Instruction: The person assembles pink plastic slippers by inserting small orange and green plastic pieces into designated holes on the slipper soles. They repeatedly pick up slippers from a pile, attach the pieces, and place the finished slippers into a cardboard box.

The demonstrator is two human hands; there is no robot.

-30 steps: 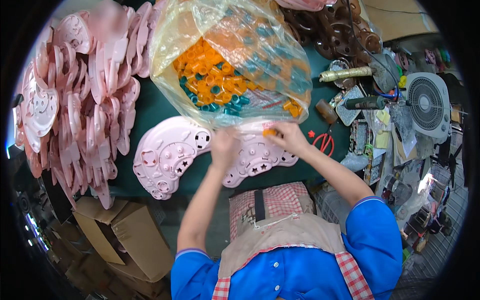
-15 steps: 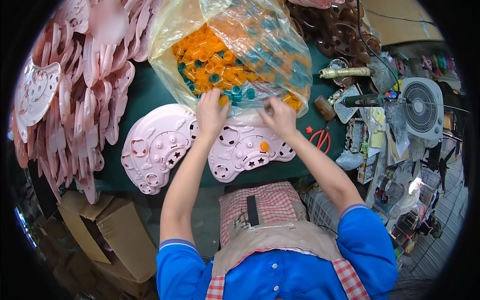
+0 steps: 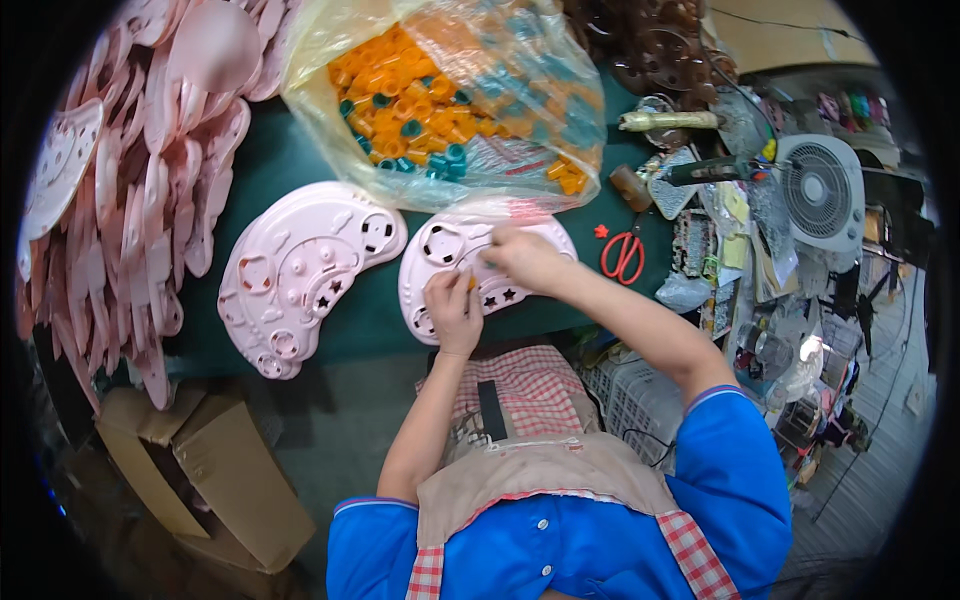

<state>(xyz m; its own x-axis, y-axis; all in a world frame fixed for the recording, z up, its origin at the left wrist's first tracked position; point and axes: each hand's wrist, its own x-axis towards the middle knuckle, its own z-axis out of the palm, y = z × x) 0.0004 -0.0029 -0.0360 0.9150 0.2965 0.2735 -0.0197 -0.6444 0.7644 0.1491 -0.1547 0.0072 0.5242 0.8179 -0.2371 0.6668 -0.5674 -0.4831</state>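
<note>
Two pale pink curved plastic panels with cut-outs lie side by side on the dark green table: the left panel (image 3: 262, 232) and the right panel (image 3: 548, 232). My left hand (image 3: 455, 312) is over the lower part of the right panel, its fingers pinched on a small orange plastic cap (image 3: 472, 284). Above the same panel, my right hand (image 3: 527, 262) has its fingers closed near the left fingertips; a hint of teal shows there, but what it holds is unclear. Beyond the panels, an open clear plastic bag (image 3: 315, 110) contains many orange caps (image 3: 400, 85) and teal caps (image 3: 447, 160).
Pink plastic panels (image 3: 165, 190) are heaped at the left, brown plastic parts (image 3: 665, 60) at the far right. Red-handled scissors (image 3: 624, 257) lie right of the panels. A white fan (image 3: 822, 190) stands among clutter. A cardboard box (image 3: 225, 470) sits below the table at left.
Both hands have come back from the bag's near edge to the right panel. My left hand has brought an orange cap with it. The whole view has shifted slightly.
</note>
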